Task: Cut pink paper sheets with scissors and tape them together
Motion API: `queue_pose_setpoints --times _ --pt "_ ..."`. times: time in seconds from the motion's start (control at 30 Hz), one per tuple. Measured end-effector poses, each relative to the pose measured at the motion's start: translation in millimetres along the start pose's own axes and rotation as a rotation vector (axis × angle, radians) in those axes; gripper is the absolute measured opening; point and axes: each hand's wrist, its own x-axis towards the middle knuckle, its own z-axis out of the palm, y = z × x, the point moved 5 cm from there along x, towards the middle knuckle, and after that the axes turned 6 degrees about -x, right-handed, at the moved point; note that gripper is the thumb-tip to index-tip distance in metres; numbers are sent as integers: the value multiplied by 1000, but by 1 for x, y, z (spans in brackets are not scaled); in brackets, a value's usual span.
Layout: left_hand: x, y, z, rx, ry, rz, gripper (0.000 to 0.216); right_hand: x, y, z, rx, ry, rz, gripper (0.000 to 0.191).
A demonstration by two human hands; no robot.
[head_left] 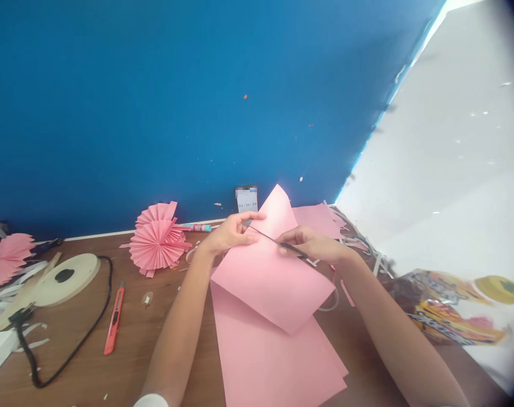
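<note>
My left hand pinches the left edge of a pink paper sheet, its thumb in front and its index finger stretched along the upper part. Black-handled scissors are in my right hand, their blades running up and left across the sheet toward my left fingers. The sheet is raised and turned at an angle, with its upper corner standing up. Beneath it, more pink sheets lie on the brown table. How far the blades have cut cannot be made out.
Pink folded paper rosettes stand at the back left. A red utility knife, a roll of white tape and a black cable lie left. Pink offcuts are behind my right hand; colourful packaging is at right.
</note>
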Motion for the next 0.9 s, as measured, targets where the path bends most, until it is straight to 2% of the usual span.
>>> queue_pose_setpoints --times 0.33,0.9 --pt "-2 7 1 43 14 46 73 1 2 0 -3 -1 3 46" --pt "-1 4 0 49 19 44 74 1 1 -1 -68 8 1 43"
